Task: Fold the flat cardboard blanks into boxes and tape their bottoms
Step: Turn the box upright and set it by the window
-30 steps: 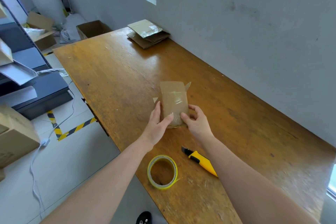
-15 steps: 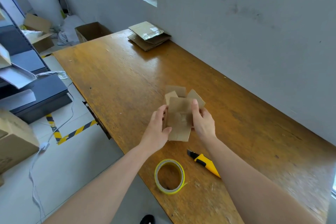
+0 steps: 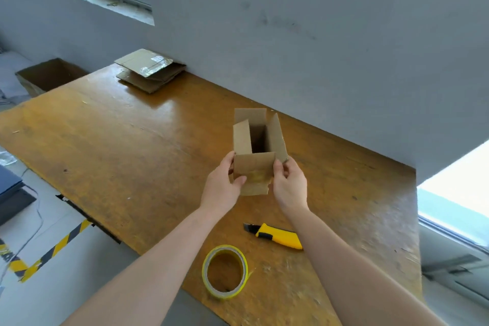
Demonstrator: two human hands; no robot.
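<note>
Cardboard box [image 3: 258, 151] stands upright, open end up, between our hands: left hand [image 3: 221, 185] and right hand [image 3: 290, 185] each pinch its near flap.

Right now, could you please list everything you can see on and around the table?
small box: one, brown, flaps open, held above the table
flat blanks: one stack, brown, table's far corner
tape roll: one, yellow, table's near edge
utility knife: one, yellow and black, beside the tape roll
open carton: one, brown, floor beyond the table
table: one, brown wood, centre of view
left hand: one, grips the small box's left side
right hand: one, grips its right side
</note>
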